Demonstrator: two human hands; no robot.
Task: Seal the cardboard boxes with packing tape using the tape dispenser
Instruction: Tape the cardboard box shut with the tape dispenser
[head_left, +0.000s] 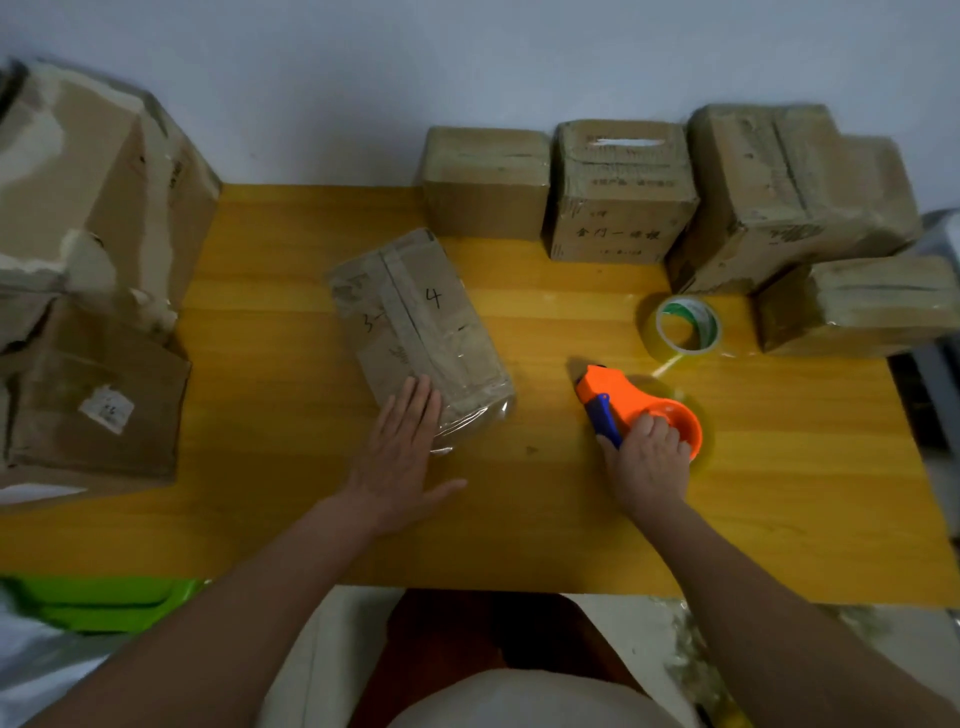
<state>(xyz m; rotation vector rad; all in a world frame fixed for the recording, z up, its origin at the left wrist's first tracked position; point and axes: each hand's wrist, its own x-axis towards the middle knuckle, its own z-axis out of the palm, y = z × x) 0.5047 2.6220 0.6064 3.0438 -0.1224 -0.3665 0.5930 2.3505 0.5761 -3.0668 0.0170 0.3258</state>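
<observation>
A small flat cardboard box, marked 3 and 4, lies tilted in the middle of the yellow wooden table. Clear tape runs along its seam and hangs over its near end. My left hand lies flat with straight fingers on the box's near end and on that tape. My right hand grips the orange tape dispenser with its blue handle, to the right of the box. The dispenser rests on the table, apart from the box.
A spare roll of clear tape stands behind the dispenser. Several taped boxes line the back right of the table. Large worn boxes crowd the left side. Something green lies below the table's near left edge.
</observation>
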